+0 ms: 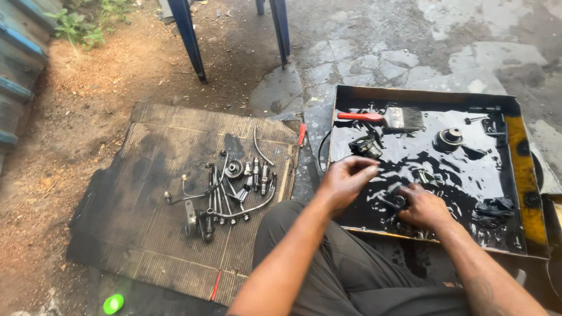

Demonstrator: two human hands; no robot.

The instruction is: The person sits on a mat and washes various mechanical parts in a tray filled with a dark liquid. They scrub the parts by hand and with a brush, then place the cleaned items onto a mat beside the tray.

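Observation:
A black rectangular tray (pixel 515 105) full of dark oily liquid lies on the ground in front of me. My left hand (pixel 345 180) hovers over its near left part, fingers pinched together on a small part I cannot make out. My right hand (pixel 422 208) rests in the liquid, gripping a dark round metal part (pixel 398 200). Further back in the tray lie a red-handled paintbrush (pixel 386 117), a round bearing-like piece (pixel 451 138) and a dark housing (pixel 365 145).
A ribbed dark mat (pixel 146 234) on the left carries several metal tubes, bolts and small engine parts (pixel 228 187). Blue chair legs (pixel 187 35) stand behind it. A green cap (pixel 113 304) lies near the mat. Dirt and cracked concrete surround everything.

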